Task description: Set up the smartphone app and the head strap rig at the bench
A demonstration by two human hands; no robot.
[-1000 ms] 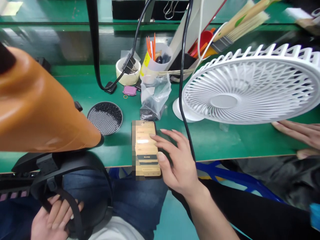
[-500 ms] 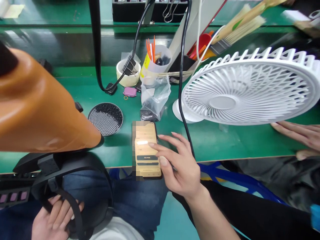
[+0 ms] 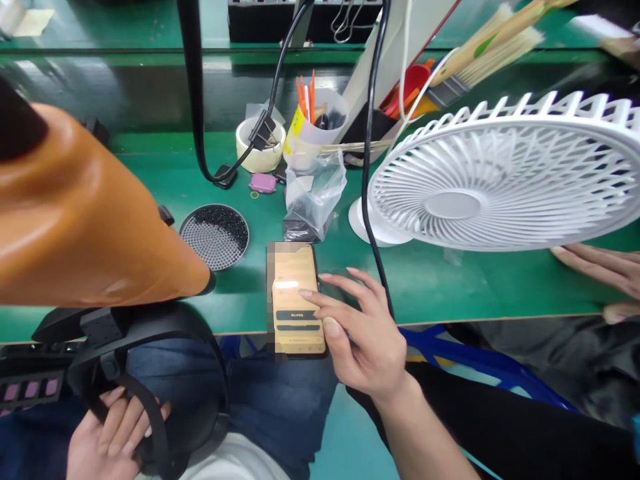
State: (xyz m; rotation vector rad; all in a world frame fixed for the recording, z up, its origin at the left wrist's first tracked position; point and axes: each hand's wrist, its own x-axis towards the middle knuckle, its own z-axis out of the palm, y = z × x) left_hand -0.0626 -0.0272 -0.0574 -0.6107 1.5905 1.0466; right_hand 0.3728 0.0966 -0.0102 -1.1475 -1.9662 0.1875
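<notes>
A smartphone [image 3: 295, 293] with a lit yellowish screen lies at the bench's front edge, its left side blurred by blocks. My right hand [image 3: 370, 333] is over its right side, fingers apart, the index fingertip at the screen; I cannot tell whether it presses. Low at the left, my left hand [image 3: 115, 430] has its curled fingers around a black headgear [image 3: 195, 373] with curved bands and straps, above a leg in blue jeans. One strap crosses in front of those fingers and hides part of them.
A white fan [image 3: 455, 203] stands at the right, with another person's hand [image 3: 600, 267] beyond it. An orange tapered object [image 3: 100, 227] looms at left beside a round perforated dish [image 3: 215, 237]. Behind the phone are a plastic bag [image 3: 317, 190], tape roll [image 3: 260, 157] and pen cup [image 3: 320, 127]. Black cables hang down.
The whole view has shifted slightly, so things sit a little further right. My right index finger stays over the phone screen, and my left hand keeps its place on the headgear.
</notes>
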